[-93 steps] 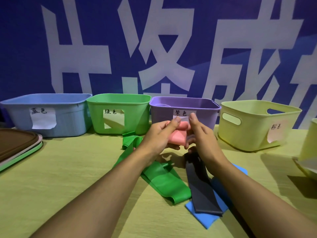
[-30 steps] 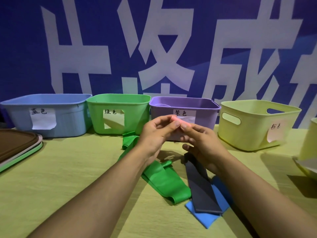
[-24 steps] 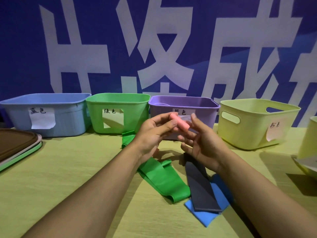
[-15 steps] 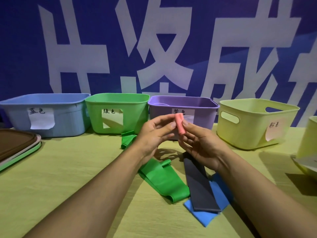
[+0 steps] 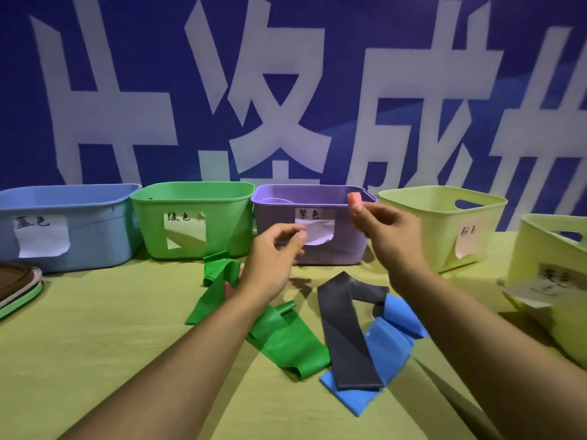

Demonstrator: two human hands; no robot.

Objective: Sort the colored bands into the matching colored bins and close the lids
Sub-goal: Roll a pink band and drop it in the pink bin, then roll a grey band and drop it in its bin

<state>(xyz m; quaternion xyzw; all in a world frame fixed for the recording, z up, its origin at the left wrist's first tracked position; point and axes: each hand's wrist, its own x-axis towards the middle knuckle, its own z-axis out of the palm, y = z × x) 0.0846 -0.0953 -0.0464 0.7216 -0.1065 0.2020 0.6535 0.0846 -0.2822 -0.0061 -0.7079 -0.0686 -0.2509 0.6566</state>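
- Blue banner wall; yellow-green table (image 5: 95, 360).
- Rolled pink rubber band (image 5: 355, 198), shared by both hands 0.5 s ago, now pinched in right hand (image 5: 386, 231) alone.
- Left hand (image 5: 273, 258) released, loosely curled, holding nothing.
- Pale yellow-green pink-labelled bin (image 5: 444, 223) right of grip: likely drop next.

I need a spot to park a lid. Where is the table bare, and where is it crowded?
Bare: the near-left table, bordered by the stacked lids, blue bin and green band. Crowded: centre, where the green, black band and blue band lie overlapping under both arms.
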